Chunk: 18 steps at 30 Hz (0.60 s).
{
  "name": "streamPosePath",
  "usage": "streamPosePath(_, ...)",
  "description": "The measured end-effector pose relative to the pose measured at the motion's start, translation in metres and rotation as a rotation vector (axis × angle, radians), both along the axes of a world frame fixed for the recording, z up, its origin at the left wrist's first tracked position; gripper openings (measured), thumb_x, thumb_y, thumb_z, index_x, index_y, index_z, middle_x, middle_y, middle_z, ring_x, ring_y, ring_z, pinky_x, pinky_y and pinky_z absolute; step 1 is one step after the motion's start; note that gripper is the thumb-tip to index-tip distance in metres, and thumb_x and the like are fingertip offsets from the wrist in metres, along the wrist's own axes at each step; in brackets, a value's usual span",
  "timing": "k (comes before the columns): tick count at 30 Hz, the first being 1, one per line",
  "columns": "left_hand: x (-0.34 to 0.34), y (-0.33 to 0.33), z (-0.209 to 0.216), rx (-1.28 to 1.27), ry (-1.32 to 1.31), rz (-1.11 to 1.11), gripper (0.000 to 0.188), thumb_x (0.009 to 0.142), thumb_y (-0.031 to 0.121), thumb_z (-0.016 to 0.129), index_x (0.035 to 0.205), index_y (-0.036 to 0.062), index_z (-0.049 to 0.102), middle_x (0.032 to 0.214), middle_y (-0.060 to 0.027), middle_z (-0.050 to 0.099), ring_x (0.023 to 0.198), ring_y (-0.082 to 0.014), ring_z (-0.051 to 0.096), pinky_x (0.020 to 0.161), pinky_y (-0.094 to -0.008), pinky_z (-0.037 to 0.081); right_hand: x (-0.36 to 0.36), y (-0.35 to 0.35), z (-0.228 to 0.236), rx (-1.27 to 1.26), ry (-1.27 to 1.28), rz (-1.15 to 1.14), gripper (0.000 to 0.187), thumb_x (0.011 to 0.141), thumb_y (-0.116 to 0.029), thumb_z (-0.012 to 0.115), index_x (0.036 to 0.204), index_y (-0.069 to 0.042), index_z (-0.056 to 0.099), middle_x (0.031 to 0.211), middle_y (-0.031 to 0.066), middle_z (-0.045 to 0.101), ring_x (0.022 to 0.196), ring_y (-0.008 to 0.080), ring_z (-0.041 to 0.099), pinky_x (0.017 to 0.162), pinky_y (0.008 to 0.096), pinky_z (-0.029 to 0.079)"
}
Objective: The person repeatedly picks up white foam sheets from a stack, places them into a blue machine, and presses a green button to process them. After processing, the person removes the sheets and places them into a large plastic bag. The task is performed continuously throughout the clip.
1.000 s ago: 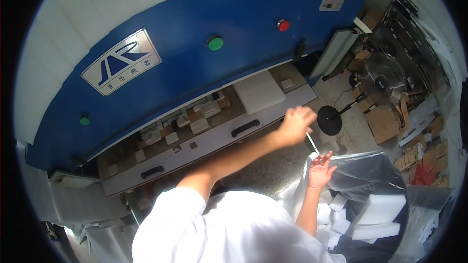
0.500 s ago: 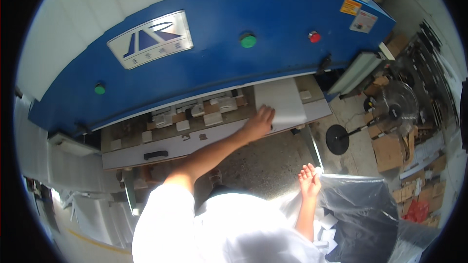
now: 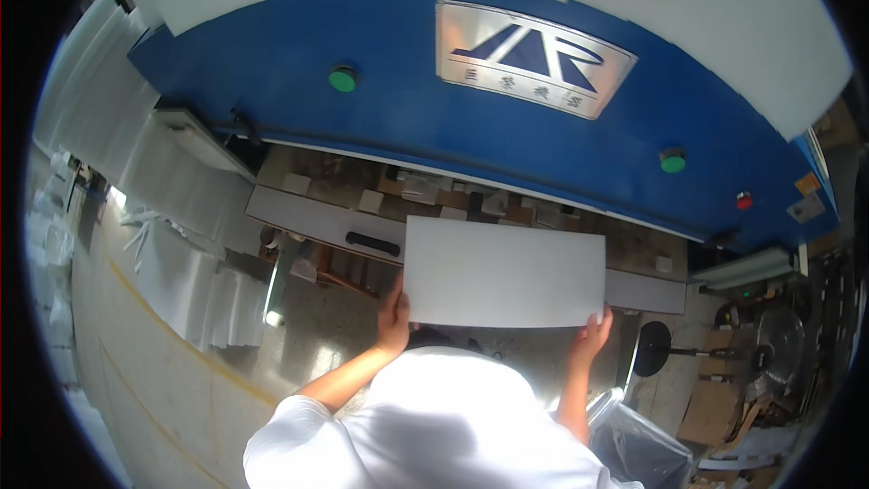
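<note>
A white rectangular foam sheet (image 3: 503,272) is held level in front of my body, over the front edge of the machine's table (image 3: 299,215). My left hand (image 3: 394,315) grips its left edge near the lower corner. On the opposite side, my right hand (image 3: 593,333) holds the lower right corner, thumb on top and the other fingers partly hidden. Behind the sheet, several small white foam pieces (image 3: 419,187) lie on the table bed. Part of that bed is covered by the sheet.
A blue press (image 3: 389,118) with green buttons (image 3: 342,79) and a red button (image 3: 744,200) spans the far side. The table front carries a black handle (image 3: 372,244). To the right stand a floor fan (image 3: 777,350) and a clear plastic bag (image 3: 638,444); stacked white sheets (image 3: 195,281) stand left.
The foam sheet has come off the right part of the table and is now in both hands. My right hand, earlier open above the bag, has closed on its corner. The view has swung left.
</note>
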<state>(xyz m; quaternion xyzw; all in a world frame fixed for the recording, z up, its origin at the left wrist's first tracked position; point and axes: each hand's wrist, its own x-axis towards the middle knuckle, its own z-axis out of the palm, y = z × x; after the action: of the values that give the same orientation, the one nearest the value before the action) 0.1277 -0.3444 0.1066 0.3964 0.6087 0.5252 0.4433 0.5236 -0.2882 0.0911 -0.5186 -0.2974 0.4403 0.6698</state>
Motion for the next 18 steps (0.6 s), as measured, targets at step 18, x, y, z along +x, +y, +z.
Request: streamPosePath(18, -0.118, 0.325, -0.065, 0.475, 1.087, 0.035, 0.023, 0.088, 0.009, 0.06, 0.108, -0.0005, 0.064, 0.106, -0.0219, 0.064, 0.096, -0.0409, 0.06, 0.085, -0.0497, 0.049, -0.055, 0.259, -0.056, -0.075, -1.074, 0.305, 0.038, 0.094, -0.013, 0.061, 0.128, 0.003, 0.055, 0.133, 0.025, 0.054, 0.122, 0.045, 0.047, 0.106, 0.0426, 0.036)
